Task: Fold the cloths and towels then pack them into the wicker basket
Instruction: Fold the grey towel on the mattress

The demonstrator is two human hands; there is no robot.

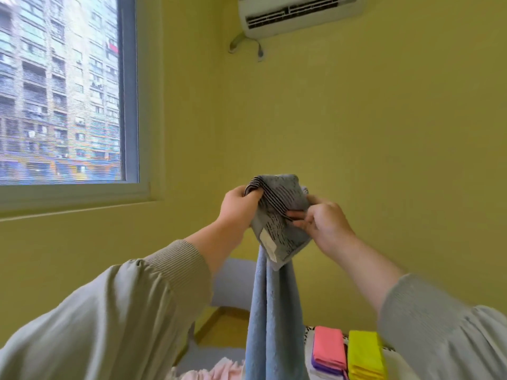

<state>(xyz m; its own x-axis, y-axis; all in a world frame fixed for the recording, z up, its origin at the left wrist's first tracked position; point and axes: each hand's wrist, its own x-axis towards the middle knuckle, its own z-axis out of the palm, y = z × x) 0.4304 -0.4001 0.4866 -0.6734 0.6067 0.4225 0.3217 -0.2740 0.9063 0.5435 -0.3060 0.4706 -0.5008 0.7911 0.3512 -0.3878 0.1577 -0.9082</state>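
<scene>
Yellow wall (356, 133), window (60, 89) far left. I see the left hand (238, 207) pinching the grey-blue towel (277, 215) at its striped top edge and the right hand (326, 223) pinching it just beside. The towel is held high and hangs straight down between the arms. Near right, a folded pink cloth (329, 349) lies beside a yellow cloth (365, 352).

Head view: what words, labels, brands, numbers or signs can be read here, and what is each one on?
No text can be read in this view.
White tag on the towel: blurred, no print legible.
Air conditioner: no brand or marking legible.
Red patch on the building outside: too small and blurred to read.
</scene>
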